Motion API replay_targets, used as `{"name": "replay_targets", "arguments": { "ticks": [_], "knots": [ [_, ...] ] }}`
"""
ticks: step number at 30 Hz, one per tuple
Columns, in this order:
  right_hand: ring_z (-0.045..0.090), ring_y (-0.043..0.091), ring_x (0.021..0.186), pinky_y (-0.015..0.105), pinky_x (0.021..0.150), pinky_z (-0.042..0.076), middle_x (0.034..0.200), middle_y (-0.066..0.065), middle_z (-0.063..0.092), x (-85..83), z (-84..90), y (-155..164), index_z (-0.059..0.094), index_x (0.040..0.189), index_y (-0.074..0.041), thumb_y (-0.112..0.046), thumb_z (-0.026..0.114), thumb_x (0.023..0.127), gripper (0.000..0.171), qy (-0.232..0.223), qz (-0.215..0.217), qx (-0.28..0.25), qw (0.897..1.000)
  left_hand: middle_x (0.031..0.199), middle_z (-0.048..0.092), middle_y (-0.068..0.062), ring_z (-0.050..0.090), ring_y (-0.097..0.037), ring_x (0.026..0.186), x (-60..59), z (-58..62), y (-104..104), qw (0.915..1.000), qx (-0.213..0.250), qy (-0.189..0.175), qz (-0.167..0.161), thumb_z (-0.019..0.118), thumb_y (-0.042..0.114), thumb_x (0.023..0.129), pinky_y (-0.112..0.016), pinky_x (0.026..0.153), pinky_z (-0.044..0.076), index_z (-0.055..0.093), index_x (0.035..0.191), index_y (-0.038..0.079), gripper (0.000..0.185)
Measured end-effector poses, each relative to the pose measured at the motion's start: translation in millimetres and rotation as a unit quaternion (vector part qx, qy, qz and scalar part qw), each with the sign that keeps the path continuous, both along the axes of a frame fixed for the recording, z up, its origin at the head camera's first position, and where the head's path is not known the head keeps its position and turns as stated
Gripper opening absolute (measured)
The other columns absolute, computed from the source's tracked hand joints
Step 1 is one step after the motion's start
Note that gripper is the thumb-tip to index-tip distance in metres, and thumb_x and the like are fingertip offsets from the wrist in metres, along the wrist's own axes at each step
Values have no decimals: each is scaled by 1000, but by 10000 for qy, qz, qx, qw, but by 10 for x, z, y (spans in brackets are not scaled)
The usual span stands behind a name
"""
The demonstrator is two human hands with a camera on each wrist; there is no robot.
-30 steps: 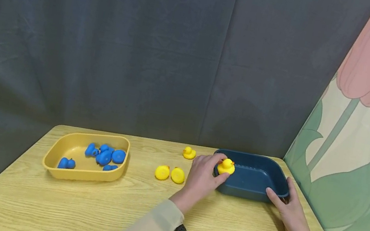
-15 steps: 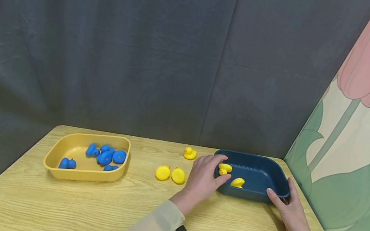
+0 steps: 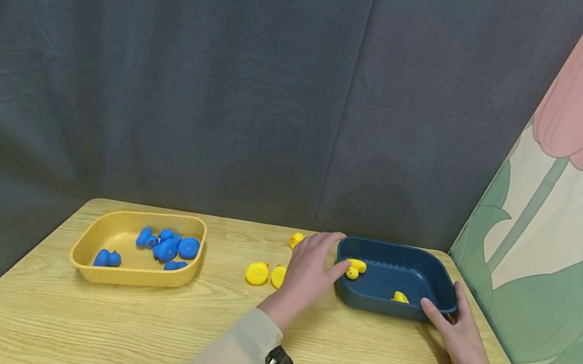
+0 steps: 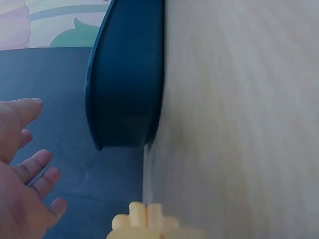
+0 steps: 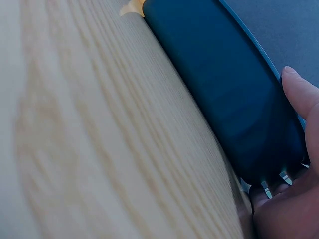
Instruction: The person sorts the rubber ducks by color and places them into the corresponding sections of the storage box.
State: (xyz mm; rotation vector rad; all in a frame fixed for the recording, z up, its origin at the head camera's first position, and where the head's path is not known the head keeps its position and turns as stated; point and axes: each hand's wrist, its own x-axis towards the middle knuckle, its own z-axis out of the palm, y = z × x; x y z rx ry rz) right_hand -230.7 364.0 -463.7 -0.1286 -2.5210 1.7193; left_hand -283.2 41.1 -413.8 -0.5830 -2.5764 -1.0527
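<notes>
My left hand [image 3: 307,273] is off the left end of the dark blue tray [image 3: 375,303], fingers extended and holding nothing. The left wrist view shows this hand [image 4: 25,174] with spread fingers, apart from the tray [image 4: 127,74]. My right hand [image 3: 463,349] grips the tray's right end, thumb over the rim; the right wrist view shows its thumb [image 5: 299,92] there and fingers curled at the end wall. Inside the tray lie a yellow rubber duck [image 3: 356,266] at the left and another yellow duck [image 3: 400,297], partly hidden by the front wall.
Two yellow ducks, one at the left [image 3: 256,273] and one partly behind my left hand [image 3: 278,276], lie bottom-up on the wooden table [image 3: 124,335]. A third duck [image 3: 295,239] stands behind. A yellow tray [image 3: 128,275] at left holds several blue figures [image 3: 164,248]. A grey curtain backs the table.
My left hand has let go of the yellow duck it held over the dark blue tray and moved left. One duck in the tray has shifted right. My right hand stays on the tray.
</notes>
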Motion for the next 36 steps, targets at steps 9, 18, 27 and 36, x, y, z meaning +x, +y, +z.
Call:
{"name": "replay_targets", "arguments": {
  "ticks": [9, 18, 27, 36],
  "knots": [
    [-1, 53, 164, 65, 131, 7, 181, 14, -21, 9, 9, 9, -22, 173, -18, -42, 64, 114, 107, 26, -6, 15, 10000, 166, 52, -6, 48, -32, 153, -194, 119, -237, 9997, -191, 56, 165, 77, 34, 107, -55, 129, 33, 54, 164, 18, 64],
    [-4, 54, 164, 70, 130, 9, 180, 13, -23, -1, -3, 23, -24, 173, -20, -43, 65, 113, 109, -14, 17, -18, 10000, 169, 50, -8, 47, -34, 153, -394, 149, -469, 9976, -540, -149, 415, 77, 37, 107, -56, 129, 33, 52, 166, 18, 66],
    [0, 52, 165, 52, 134, 9, 180, 14, -21, 4, -18, 27, -23, 173, -21, -44, 63, 114, 107, -47, 34, 62, 10000, 171, 47, -7, 45, -34, 155, -549, 108, -559, 9943, -749, -497, 571, 77, 37, 107, -57, 130, 31, 48, 168, 19, 70],
    [-2, 55, 164, 70, 130, 10, 180, 15, -22, 4, -16, 8, -23, 173, -18, -43, 64, 113, 108, 25, 27, 37, 10000, 171, 48, -8, 45, -36, 155, -627, 46, -573, 9905, -920, -838, 583, 76, 37, 107, -57, 129, 35, 47, 169, 18, 71]
  ]
}}
